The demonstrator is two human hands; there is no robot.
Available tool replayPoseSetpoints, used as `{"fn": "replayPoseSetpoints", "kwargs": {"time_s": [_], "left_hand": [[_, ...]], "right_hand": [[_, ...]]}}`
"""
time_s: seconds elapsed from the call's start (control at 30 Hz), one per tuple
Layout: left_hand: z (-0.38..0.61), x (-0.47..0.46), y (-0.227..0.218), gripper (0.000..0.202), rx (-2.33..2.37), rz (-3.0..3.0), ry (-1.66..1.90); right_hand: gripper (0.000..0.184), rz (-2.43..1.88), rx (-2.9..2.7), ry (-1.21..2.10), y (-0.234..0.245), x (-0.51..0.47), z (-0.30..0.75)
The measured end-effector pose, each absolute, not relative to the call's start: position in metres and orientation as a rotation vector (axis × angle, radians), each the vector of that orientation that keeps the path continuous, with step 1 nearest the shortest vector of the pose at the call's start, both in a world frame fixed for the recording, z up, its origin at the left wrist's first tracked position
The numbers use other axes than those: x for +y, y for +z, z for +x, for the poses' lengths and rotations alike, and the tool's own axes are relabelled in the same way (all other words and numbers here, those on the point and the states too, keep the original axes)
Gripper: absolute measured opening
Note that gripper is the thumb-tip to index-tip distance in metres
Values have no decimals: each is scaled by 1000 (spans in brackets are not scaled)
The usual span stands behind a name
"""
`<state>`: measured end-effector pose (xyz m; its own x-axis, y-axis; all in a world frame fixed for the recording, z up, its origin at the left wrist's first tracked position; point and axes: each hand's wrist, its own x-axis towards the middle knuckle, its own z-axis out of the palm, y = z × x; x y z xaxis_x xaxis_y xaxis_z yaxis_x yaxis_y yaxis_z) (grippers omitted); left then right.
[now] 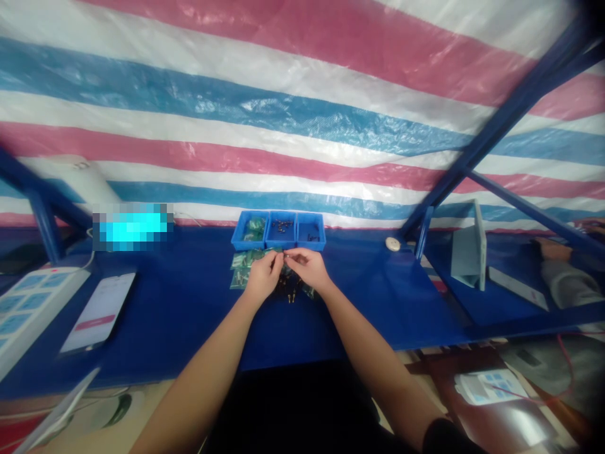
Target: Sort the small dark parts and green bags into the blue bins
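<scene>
My left hand and my right hand meet fingertip to fingertip over the blue table. Both are closed in a pinch, and whatever sits between the fingers is too small to make out. Below them lies a pile of small dark and brass-coloured metal parts, partly hidden by the hands. Small clear-green plastic packets lie beside my left hand. Just beyond the hands stand three joined blue bins: the left bin has green packets in it, the middle bin and the right bin hold small dark parts.
On the left are a phone and a white power strip. A round cream-coloured object lies near the blue frame on the right. Beyond it stand a tablet-like panel and another person's arm. Striped sheeting hangs behind.
</scene>
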<state>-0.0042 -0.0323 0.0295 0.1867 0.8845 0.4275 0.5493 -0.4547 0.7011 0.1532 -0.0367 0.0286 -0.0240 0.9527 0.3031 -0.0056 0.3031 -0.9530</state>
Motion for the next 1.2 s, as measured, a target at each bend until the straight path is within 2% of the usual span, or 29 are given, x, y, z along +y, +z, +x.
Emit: {"fn": "replayPoseSetpoints", "kwargs": {"time_s": [0.5,0.73,0.93,1.2], "left_hand": [[-3,-32,31,27,1338,2063,1140],[-3,-33,31,31,1364,2107,1145],[-3,-33,32,31,1428,2099,1166],[-2,-33,33,33,1414,2114,1155]], "right_hand": [[28,-931,-1318,1014,36,-38,153],[25,-913,-1281,1046,27,-33,154],[24,-1086,-1282,1134,20,-26,159],[27,-1123,-1260,1064,15,-22,159]]}}
